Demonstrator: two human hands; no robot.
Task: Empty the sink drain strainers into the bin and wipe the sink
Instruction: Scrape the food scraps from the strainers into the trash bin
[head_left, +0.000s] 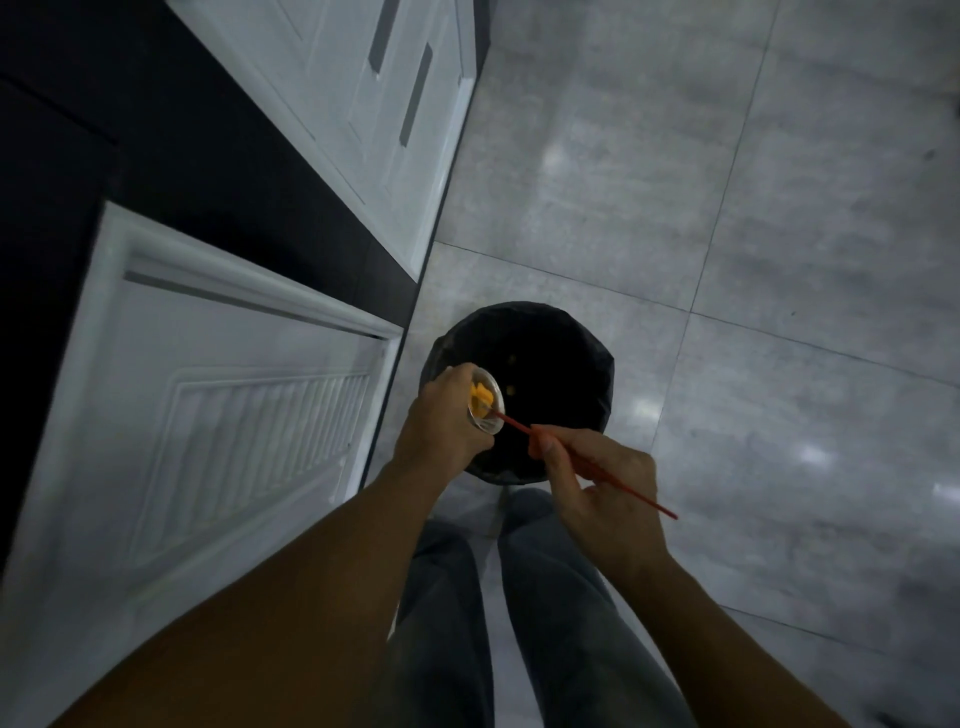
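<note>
A round bin (550, 332) lined with a black bag stands on the floor in front of my legs. My left hand (441, 421) grips a metal drain strainer (491, 421), tilted on its side over the bin's left rim. Yellow-orange scraps (480, 396) cling inside the strainer. My right hand (597, 480) holds a thin red stick (639, 496), and its tip reaches into the strainer at the scraps. A few small yellow bits (511, 388) lie down in the bin.
White cabinet doors (228, 431) run along the left, with a dark countertop edge (197, 171) above them. Grey glossy floor tiles (779, 260) spread to the right and beyond the bin. My legs in grey trousers (545, 623) are directly below.
</note>
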